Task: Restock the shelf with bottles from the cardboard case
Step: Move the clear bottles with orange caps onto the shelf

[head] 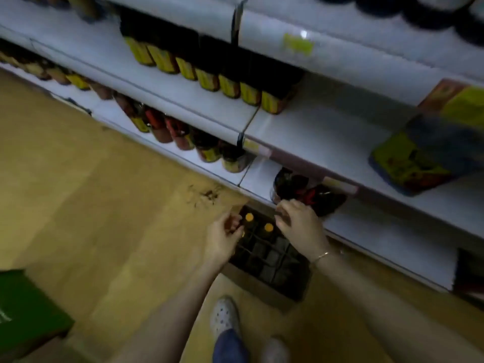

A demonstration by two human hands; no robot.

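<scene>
My hands, left (222,238) and right (301,222), hover apart and empty over the cardboard case (264,284) (nearly emptied); next I grip an orange-capped bottle (249,217).

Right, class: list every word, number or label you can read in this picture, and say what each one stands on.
None can be read.
Yellow bottle labels: print blurred.
Shelf-edge price tags: blurred.
Yellow and blue pack on the shelf: print blurred.
Green box on the floor: white marks, unreadable.
</scene>
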